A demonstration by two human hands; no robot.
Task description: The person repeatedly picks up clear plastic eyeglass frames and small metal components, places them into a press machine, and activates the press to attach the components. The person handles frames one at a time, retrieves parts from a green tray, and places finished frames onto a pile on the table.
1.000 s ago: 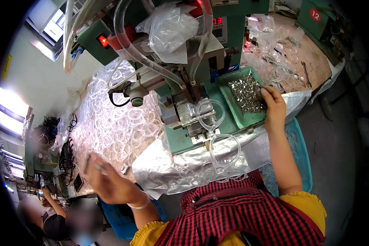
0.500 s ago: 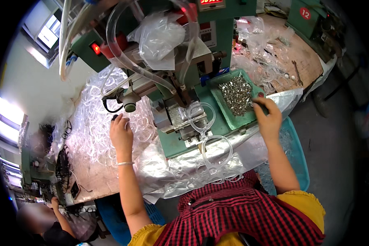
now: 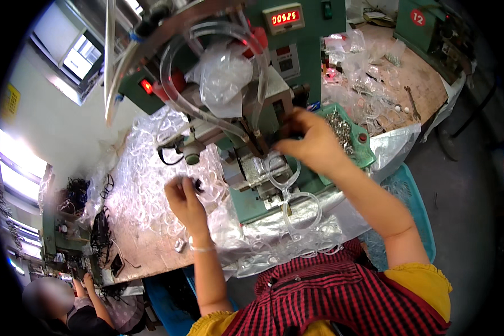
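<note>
My right hand (image 3: 318,144) is at the press head (image 3: 256,144) of the green machine, fingers bent in toward it. Anything small between the fingertips is hidden. Beneath them a clear plastic eyeglass frame (image 3: 301,231) lies with one ring on the metal fixture (image 3: 252,169) and the other hanging over the front edge. My left hand (image 3: 186,206) is left of the fixture, above a heap of clear plastic frames (image 3: 145,179). Its fingers are curled in, and a small black thing (image 3: 197,186) shows by the fingertips; what it is, I cannot make out.
A green tray (image 3: 365,155) of small metal parts stands right of the fixture, partly behind my right arm. Clear hoses (image 3: 168,73) loop above the press. A blue-green basket (image 3: 419,210) sits below at right. Another person (image 3: 89,316) works at far left.
My right hand has moved from the tray's right edge leftward to the press head. My left hand now has its fingers curled. The eyeglass frame stays on the fixture; the whole view has shifted slightly.
</note>
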